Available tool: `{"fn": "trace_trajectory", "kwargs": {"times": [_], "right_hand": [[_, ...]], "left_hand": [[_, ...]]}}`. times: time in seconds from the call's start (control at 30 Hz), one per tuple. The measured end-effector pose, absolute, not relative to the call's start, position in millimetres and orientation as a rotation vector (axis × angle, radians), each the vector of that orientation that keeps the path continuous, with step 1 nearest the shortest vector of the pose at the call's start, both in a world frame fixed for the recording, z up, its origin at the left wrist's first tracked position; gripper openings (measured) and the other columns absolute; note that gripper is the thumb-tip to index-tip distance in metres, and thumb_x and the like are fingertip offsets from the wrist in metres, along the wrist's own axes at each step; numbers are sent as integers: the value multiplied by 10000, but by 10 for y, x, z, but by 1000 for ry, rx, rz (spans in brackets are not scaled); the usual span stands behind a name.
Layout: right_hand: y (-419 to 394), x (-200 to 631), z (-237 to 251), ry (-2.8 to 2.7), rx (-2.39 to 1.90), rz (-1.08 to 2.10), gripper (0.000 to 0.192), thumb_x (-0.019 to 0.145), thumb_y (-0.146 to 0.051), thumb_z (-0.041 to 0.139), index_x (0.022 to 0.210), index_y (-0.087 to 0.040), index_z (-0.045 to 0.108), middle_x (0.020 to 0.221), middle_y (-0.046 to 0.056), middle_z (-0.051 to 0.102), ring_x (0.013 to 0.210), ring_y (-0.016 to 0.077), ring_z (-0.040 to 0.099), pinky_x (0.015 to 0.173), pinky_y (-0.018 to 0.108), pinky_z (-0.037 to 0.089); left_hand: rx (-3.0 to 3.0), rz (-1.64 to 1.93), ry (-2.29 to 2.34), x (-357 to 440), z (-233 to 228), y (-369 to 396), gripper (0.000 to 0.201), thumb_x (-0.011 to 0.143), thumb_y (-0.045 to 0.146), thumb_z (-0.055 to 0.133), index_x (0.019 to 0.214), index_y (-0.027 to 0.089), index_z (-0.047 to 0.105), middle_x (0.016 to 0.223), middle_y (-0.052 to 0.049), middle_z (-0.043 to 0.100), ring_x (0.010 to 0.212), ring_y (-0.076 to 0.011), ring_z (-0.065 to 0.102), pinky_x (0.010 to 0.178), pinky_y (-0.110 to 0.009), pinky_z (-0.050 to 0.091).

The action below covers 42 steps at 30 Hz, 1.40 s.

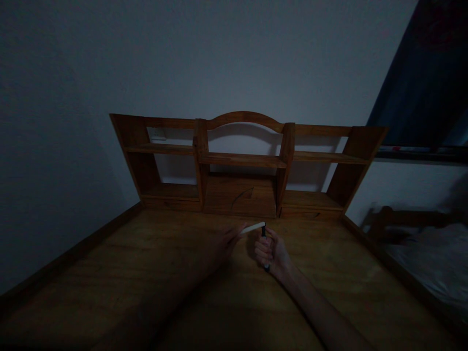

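Observation:
My left hand (224, 243) is closed on one end of a slim white stick (253, 227), which points up and to the right; its exact kind is unclear in the dim light. My right hand (271, 251) wraps round a slim black-and-white rod (263, 231), held nearly upright. Its dark top meets the white stick's far end, with my thumb close by. The rod's lower end sticks out below my fist, and its middle is hidden by my fingers. Both hands are above the wooden desk (175, 263).
At the desk's back stands a wooden shelf unit (243, 160) with several compartments and low drawers, against a pale wall (234, 63). Raised edges run along both desk sides. On the right are a dark curtain (427, 97) and pale, crumpled material (435, 258) beside a wooden frame.

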State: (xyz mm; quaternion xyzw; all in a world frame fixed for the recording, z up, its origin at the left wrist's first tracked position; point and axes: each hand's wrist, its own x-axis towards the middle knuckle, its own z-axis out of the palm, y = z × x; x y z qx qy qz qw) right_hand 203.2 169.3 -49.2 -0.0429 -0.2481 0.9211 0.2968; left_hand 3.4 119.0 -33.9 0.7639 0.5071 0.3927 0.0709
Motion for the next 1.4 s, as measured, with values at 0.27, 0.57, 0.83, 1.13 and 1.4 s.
{"fn": "trace_trajectory", "kwargs": {"times": [0.27,0.57,0.83,1.13,1.4], "right_hand": [[1668,2047,-459,-646,-135,2410,454,860,-469,451,534,-211,269,408,-89,239,322,57,141,287,184,176],[1687,2048,-481,-633,-132,2432,458,872,-452,427,518,-210,265,398,-85,235,325,57,129,291,186,174],[1669,2037,-467,-662,-132,2444,449,857,-470,437,524,-210,284,403,-83,250,329,61,137,285,190,168],[1664,2063,-424,-685,-173,2428,448,862,-495,429,544,-209,298,412,-87,248,332,60,123,279,177,188],[1657,2029,-446,-722,-141,2424,459,853,-501,438,533,-210,281,398,-91,240,322,56,112,272,172,186]], "left_hand": [[2257,1228,1550,-70,-349,1270,417,955,350,369,1360,277,431,1199,-54,618,1010,-192,608,881,-339,494],[2239,1229,1554,-6,-417,1274,385,946,352,390,1309,280,498,1248,-44,594,1071,-210,589,947,-384,473],[2282,1224,1464,-14,-323,1212,401,949,329,398,1347,309,439,1260,-26,586,1084,-193,588,958,-366,469],[2227,1297,1444,-33,-374,1283,384,949,341,390,1311,270,493,1265,-32,588,1105,-195,582,967,-372,470],[2319,1200,1480,1,-386,1247,409,947,352,393,1352,319,432,1189,-32,619,1014,-184,610,898,-338,496]]}}
